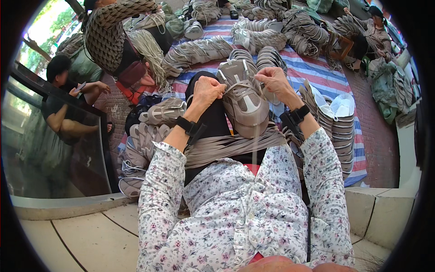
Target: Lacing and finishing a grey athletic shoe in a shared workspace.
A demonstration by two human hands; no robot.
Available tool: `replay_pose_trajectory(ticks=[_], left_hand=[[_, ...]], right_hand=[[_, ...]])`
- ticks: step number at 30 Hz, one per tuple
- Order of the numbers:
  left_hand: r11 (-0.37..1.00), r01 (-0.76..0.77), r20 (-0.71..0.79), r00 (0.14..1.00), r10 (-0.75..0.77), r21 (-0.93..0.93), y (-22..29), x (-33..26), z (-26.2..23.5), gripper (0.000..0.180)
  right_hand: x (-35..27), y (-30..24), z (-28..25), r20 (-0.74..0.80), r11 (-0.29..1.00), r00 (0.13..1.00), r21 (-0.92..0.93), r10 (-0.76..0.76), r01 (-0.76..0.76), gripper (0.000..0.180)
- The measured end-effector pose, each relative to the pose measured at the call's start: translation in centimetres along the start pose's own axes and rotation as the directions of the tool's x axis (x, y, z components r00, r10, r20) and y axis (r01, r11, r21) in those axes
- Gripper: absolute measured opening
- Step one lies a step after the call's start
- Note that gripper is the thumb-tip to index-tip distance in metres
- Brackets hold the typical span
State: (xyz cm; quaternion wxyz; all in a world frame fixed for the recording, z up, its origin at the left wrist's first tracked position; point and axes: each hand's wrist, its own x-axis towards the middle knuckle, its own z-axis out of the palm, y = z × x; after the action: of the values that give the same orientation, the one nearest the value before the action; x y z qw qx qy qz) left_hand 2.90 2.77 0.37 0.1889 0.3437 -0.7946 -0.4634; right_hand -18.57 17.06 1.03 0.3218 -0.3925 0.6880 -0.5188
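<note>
A beige-grey sneaker (pixel 247 106) rests on my lap, toe pointing toward me. My left hand (pixel 206 89) is closed on a pale shoelace (pixel 234 89) at the shoe's left side. My right hand (pixel 273 79) pinches the lace's other end above the shoe's upper right eyelets. A bundle of beige laces (pixel 226 146) lies draped across my thighs, below the shoe. Both wrists carry black bands.
Rows of matching sneakers (pixel 199 51) cover a striped mat (pixel 312 68). A stack of shoe uppers (pixel 340 129) stands at my right, more shoes (pixel 140 140) at my left. One person (pixel 118 36) bends over laces ahead-left, another (pixel 68 95) sits far left. A tiled ledge (pixel 86 231) lies beneath me.
</note>
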Motion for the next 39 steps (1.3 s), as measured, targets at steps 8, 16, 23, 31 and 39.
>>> replay_pose_trajectory(ticks=[8,16,23,31,39], left_hand=[[0.999,0.014,0.028,1.0,-0.012,-0.05,-0.6,0.7,0.1,0.021],[0.999,0.035,0.001,0.999,-0.035,0.023,0.2,0.6,0.2,0.021],[1.0,0.006,0.032,0.999,-0.006,0.014,0.1,0.2,-0.1,0.024],[0.977,0.0,0.124,0.992,0.027,-0.214,-0.5,-0.2,-0.5,0.026],[0.999,-0.019,0.053,0.998,0.02,-0.037,-0.4,0.4,0.5,0.021]], right_hand=[[1.8,-1.1,0.1,0.006,0.935,0.981,-0.302,-0.193,0.186,0.014],[2.4,-1.8,0.8,0.103,0.819,0.964,-0.51,-0.245,0.262,0.016],[2.0,-3.8,5.0,0.15,0.517,0.661,-0.507,-0.736,0.69,0.011],[4.0,-3.3,5.6,0.32,0.831,0.896,-0.369,-0.308,0.417,0.016],[4.7,-4.1,4.8,0.419,0.853,0.893,-0.394,-0.164,0.341,0.021]])
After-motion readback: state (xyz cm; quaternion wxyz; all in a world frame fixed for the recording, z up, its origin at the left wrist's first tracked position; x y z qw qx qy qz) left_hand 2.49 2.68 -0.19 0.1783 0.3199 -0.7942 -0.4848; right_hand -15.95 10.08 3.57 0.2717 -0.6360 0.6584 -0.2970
